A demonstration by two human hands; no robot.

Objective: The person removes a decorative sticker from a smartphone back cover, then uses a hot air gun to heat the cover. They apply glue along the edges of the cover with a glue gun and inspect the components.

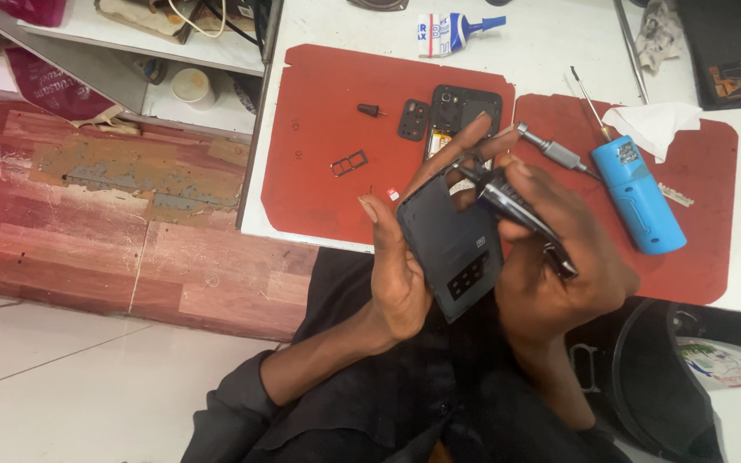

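I see left hand gripping dark phone back cover | right hand closed on black tool | opened phone on desk

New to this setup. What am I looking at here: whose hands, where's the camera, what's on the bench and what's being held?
There is no machine here: a person works with two bare hands, filmed by one camera worn on the head and looking down.

The left hand grips a dark flat phone back cover by its edge. The right hand steadies the cover's other side and also holds a slim dark pen-like tool.

On the white table lie two red work mats. On them are an opened black phone body, a small black camera frame, a metal card tray, a blue cylindrical power tool and a white tissue. A blue-and-white glue tube lies beyond.
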